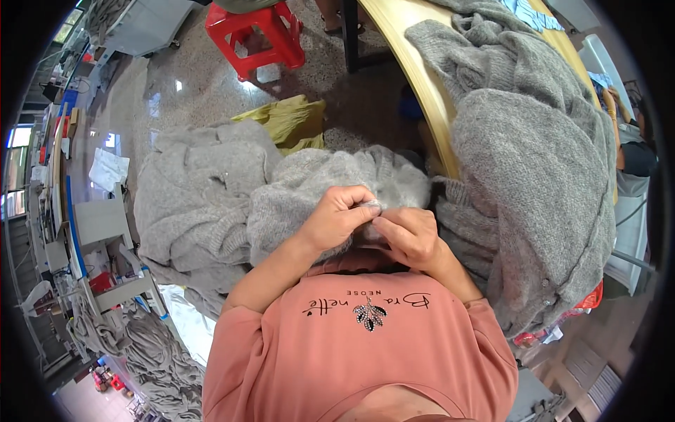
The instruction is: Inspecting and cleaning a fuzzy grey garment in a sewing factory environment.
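A fuzzy light grey knit garment (pixel 302 204) lies bunched across my lap. My left hand (pixel 342 216) pinches a small fold of its knit between thumb and forefinger. Close against it, my right hand (pixel 408 234) is closed with thumb and fingertips at the same spot. Whether a needle or thread is between the fingertips is too small to make out. More grey knitwear (pixel 204 183) is heaped to the left, touching the garment.
On the right, a pale wooden table (pixel 415 67) carries a large pile of grey knitwear (pixel 541 169). A red plastic stool (pixel 253 42) and a yellow-green sack (pixel 285 119) are on the floor ahead. Another person's arm (pixel 615 116) shows at far right.
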The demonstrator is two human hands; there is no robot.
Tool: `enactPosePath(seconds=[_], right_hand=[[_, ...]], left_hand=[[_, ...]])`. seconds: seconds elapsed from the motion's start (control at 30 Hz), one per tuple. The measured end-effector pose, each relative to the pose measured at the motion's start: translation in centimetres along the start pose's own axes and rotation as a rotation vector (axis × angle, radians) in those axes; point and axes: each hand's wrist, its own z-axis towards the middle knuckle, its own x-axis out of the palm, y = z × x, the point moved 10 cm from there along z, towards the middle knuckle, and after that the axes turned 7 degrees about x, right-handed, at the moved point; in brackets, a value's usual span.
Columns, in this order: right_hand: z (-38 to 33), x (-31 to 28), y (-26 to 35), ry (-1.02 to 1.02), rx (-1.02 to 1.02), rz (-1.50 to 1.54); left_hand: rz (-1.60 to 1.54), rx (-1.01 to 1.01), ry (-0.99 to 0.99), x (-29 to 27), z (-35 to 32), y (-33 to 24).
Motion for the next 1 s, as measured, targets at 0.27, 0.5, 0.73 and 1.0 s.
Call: enactPosePath(seconds=[0.27, 0.5, 0.73, 1.0], right_hand=[[-0.7, 0.0, -1.1, -0.208, 0.028, -0.134], [-0.2, 1.4, -2.4, -0.181, 0.138, -0.095], [0.1, 2.4, -5.3, -0.037, 0.312, 0.13], [-0.9, 4.6, -8.0, 0.137, 0.663, 0.333]], left_hand=[[-0.077, -0.13, -0.081, -1.0, -0.8, 1.7], [0.002, -0.084, -0.197, -2.9, -1.7, 1.2], [0.083, -0.071, -0.212, -3.1, -2.0, 1.7], [0.526, 0.236, -0.213, -3.0, -1.8, -1.7]])
